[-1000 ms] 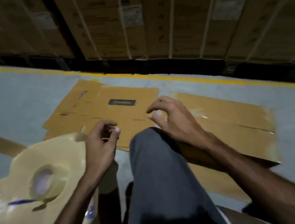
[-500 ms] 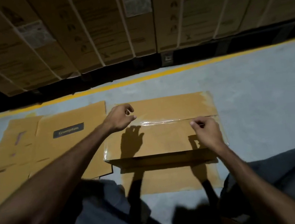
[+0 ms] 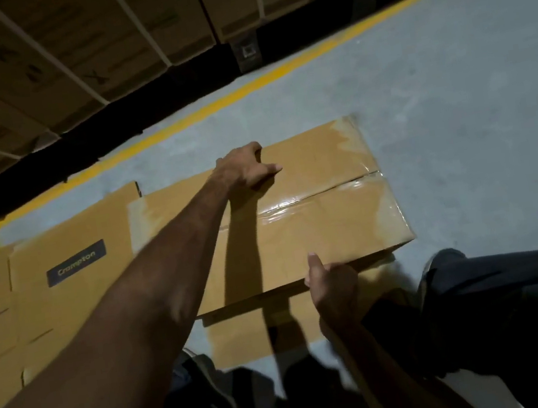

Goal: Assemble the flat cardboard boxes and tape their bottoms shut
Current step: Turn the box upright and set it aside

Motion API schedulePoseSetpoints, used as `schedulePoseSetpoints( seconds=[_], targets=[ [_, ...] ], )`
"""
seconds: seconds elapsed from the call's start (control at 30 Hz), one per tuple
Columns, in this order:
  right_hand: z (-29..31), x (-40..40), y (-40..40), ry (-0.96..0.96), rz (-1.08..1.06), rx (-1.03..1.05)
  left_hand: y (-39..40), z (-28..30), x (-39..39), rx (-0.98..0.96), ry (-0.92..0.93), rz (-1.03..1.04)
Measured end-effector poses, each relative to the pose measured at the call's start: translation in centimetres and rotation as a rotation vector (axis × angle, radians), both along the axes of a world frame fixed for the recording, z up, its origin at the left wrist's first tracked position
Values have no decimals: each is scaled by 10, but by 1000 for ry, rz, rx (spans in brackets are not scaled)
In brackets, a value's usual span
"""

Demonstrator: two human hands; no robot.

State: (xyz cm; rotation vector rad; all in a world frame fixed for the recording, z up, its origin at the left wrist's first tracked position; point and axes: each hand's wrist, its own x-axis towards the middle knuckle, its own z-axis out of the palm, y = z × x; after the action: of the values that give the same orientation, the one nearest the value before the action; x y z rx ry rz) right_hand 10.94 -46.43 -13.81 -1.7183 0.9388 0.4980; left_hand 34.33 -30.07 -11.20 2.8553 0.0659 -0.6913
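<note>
An assembled brown cardboard box (image 3: 326,227) lies on the grey floor with its taped side up. Clear glossy tape (image 3: 315,197) runs along the middle seam and over both ends. My left hand (image 3: 245,169) reaches across the top and grips the far edge, with the thumb lying on the top face. At the near edge my right hand (image 3: 332,284) holds the box, thumb on top and fingers curled around the edge below.
Flat cardboard with a dark label (image 3: 75,264) lies on the floor to the left, and another flat sheet (image 3: 244,335) sits under the box. A yellow floor line (image 3: 244,89) runs before stacked strapped cartons (image 3: 99,37). My trousered leg (image 3: 514,290) is at the right.
Both hands have left the tape seam. The left one moved to the box's far edge and the right one to its near edge. The view has tilted and come closer.
</note>
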Motion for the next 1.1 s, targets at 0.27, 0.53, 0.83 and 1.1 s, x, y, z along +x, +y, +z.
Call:
schedulePoseSetpoints(
  seconds=[0.27, 0.53, 0.83, 1.1],
  targets=[
    [-9, 18, -2, -155, -99, -256, 12, -5, -1, 53, -67, 45],
    [11, 131, -53, -341, -12, -280, 45, -1, -24, 52, -57, 323],
    [5, 222, -60, -58, 270, 176, 59, -31, -52, -844, 130, 932],
    [82, 233, -51, -255, 439, 249, 56, 41, -68, -1123, -251, 994]
  ],
)
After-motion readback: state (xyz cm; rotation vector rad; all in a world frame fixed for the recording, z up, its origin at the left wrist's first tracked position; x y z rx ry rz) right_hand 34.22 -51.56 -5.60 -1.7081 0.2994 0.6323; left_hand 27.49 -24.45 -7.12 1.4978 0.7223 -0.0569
